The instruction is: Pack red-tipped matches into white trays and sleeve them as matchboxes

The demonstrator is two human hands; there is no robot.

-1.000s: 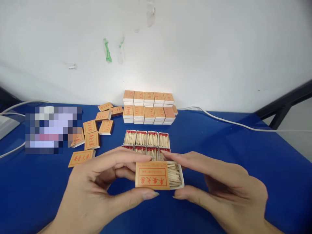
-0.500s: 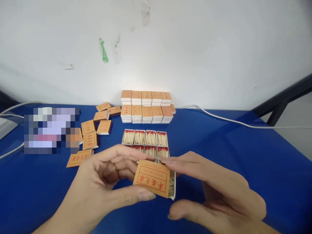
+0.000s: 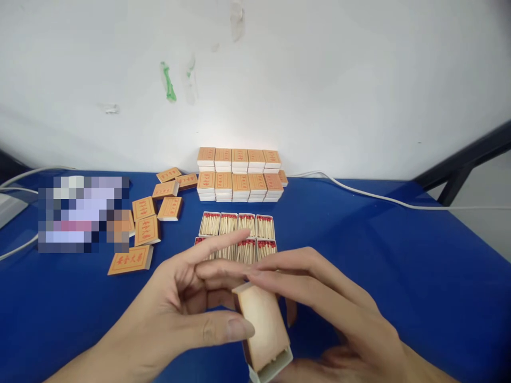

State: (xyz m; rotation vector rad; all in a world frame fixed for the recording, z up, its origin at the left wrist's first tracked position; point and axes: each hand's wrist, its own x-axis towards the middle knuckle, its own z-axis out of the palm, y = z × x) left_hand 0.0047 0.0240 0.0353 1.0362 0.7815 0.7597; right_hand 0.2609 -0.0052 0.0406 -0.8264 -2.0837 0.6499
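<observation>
A matchbox (image 3: 265, 324) is tilted between my hands, a plain tan face up. Its white tray sticks out at the near end. My left hand (image 3: 175, 314) has its thumb pressed on the near left side of the box, with the index finger stretched away from it. My right hand (image 3: 347, 308) is closed round the far edge and right side, its thumb partly hidden low by the tray end. Just beyond lie open matchbox trays (image 3: 265, 227) in rows, filled with red-tipped matches. My left fingers cover part of them.
Stacked orange matchboxes (image 3: 240, 183) stand at the back by the white wall (image 3: 319, 80). Several loose matchboxes (image 3: 147, 230) lie to the left, near a blurred-out object (image 3: 80, 213). A white cable (image 3: 351, 192) runs across the blue table (image 3: 359, 229) at the back right.
The matchbox has turned over from its printed face to a plain one, and its tray end now points toward me. My right hand has moved in round it; my left index finger has lifted off.
</observation>
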